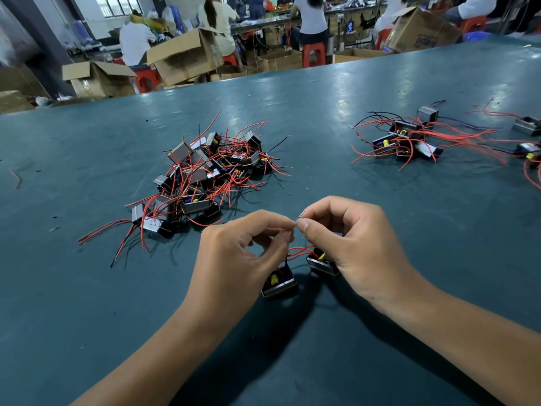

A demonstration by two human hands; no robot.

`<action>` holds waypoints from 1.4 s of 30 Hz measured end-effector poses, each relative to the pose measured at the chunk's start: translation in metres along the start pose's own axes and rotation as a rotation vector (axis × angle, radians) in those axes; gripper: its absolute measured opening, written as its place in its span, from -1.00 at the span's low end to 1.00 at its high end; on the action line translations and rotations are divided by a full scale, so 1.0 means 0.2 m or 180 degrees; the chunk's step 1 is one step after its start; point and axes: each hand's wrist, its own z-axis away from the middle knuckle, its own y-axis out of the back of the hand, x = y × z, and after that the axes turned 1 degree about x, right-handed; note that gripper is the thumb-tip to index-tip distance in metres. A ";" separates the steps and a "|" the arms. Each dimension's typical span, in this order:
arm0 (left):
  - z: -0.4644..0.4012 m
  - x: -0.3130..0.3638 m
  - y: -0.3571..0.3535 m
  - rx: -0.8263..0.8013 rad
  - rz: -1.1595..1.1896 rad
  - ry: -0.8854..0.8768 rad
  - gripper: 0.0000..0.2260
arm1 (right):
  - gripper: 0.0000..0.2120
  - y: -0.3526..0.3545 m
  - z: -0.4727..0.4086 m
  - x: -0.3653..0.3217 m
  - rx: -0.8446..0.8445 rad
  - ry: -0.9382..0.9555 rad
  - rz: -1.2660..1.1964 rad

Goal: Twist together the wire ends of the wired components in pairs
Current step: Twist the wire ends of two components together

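Left hand (248, 247), right hand (348, 238) pinching wire ends (297, 225) between them, components (278, 284) below

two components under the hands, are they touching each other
Apart: the head view shows green table between the left component and the right component.

1. The foreground is filled by a dark green table (380, 92), on which patches of light are reflected.
2. Open cardboard boxes (187, 57) and red stools (313, 54) are seen on the floor beyond.
3. Seated people (134, 42) are gathered at long benches.
4. Daylight is admitted through windows (117, 5) at the back.
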 end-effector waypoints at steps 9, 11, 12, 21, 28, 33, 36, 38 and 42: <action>0.01 0.01 -0.01 0.0058 -0.0079 -0.0148 -0.88 | -0.88 0.00 0.00 -0.01 0.0127 0.0035 -0.0027; 0.01 0.00 -0.01 0.0063 -0.0090 -0.0168 -0.89 | -0.86 0.00 0.00 -0.01 0.0149 0.0040 -0.0028; 0.01 0.01 -0.01 0.0066 -0.0096 -0.0180 -0.89 | -0.86 0.00 0.00 -0.01 0.0159 0.0041 -0.0039; 0.01 0.01 -0.02 0.0084 -0.0208 -0.0284 -0.87 | -0.84 -0.01 0.00 -0.02 0.0193 -0.0025 -0.0078; 0.00 0.00 -0.01 0.0075 -0.0167 -0.0238 -0.85 | -0.85 0.00 0.01 -0.02 0.0116 -0.0097 -0.0167; 0.00 0.00 -0.01 0.0087 -0.0221 -0.0323 -0.84 | -0.87 0.00 0.00 -0.01 0.0063 -0.0065 -0.0149; 0.00 0.00 -0.01 0.0113 -0.0255 -0.0379 -0.84 | -0.87 0.00 0.00 -0.01 0.0069 -0.0050 -0.0170; 0.00 0.00 -0.01 0.0117 -0.0264 -0.0413 -0.85 | -0.87 0.00 0.00 -0.01 0.0069 -0.0053 -0.0204; 0.00 0.00 -0.01 0.0074 -0.0214 -0.0427 -0.85 | -0.86 0.00 0.00 -0.01 0.0044 -0.0019 -0.0218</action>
